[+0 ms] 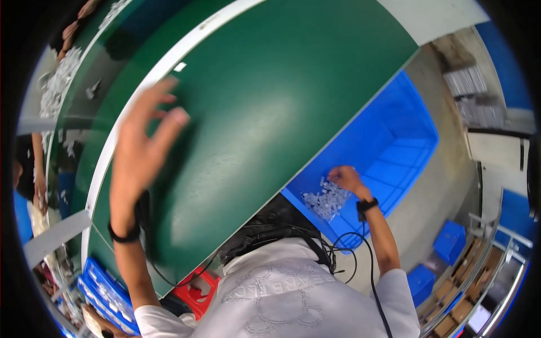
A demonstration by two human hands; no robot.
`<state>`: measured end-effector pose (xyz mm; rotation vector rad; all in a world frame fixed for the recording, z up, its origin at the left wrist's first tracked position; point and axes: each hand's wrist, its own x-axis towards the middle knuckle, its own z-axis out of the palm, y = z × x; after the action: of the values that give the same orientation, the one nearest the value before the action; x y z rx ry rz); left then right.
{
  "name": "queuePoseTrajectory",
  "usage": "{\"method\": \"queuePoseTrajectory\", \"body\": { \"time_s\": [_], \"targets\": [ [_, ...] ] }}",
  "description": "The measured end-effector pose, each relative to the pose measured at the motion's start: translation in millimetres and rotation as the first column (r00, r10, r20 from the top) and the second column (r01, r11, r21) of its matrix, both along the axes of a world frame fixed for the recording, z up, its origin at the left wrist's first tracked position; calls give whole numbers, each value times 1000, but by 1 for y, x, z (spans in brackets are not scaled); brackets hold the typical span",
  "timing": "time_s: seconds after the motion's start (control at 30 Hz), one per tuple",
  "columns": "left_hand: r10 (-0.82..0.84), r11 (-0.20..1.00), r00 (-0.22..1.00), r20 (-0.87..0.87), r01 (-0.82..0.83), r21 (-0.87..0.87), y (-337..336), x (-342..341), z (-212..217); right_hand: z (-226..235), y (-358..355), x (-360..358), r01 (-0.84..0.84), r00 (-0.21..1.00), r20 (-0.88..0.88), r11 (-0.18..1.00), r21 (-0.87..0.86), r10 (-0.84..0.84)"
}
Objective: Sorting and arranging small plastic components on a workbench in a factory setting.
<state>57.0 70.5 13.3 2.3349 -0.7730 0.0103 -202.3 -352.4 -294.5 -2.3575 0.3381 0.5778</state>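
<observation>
While the right hand (345, 178) is down in the blue bin (394, 141) at about 3 o'clock, its fingers look curled over the pile of small pale plastic parts (327, 200) sitting in the bin's near corner. Can't tell if it's actually pinching any yet, since the fingertips are buried in the heap. The left hand (143, 141) is up at 9 o'clock over the green table (270, 84), fingers spread wide, nothing in it, a bit blurred.

My read on those parts: tiny, light, stiff molded bits, probably a little slick, so they'd scatter easily. I'd scoop a loose handful from the top of the pile rather than chase single pieces, with the fingers cupped so nothing dribbles out.

Another heap of similar pale pieces (59, 84) sits way over at 10 o'clock, and a red stool (197, 287) peeks out under the table edge near 6.
</observation>
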Motion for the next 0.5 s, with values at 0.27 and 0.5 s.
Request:
{"method": "queuePoseTrajectory", "body": {
  "time_s": [0.27,0.5],
  "targets": [
    [-466,861,875,-131,482,163,-46,-89,-2,-56,44,-17,-209,977,-122,905,-372,175],
    [-442,872,894,-67,446,201,-44,-94,-10,-79,54,-22,-270,963,-122,837,-475,241]
  ]
}}
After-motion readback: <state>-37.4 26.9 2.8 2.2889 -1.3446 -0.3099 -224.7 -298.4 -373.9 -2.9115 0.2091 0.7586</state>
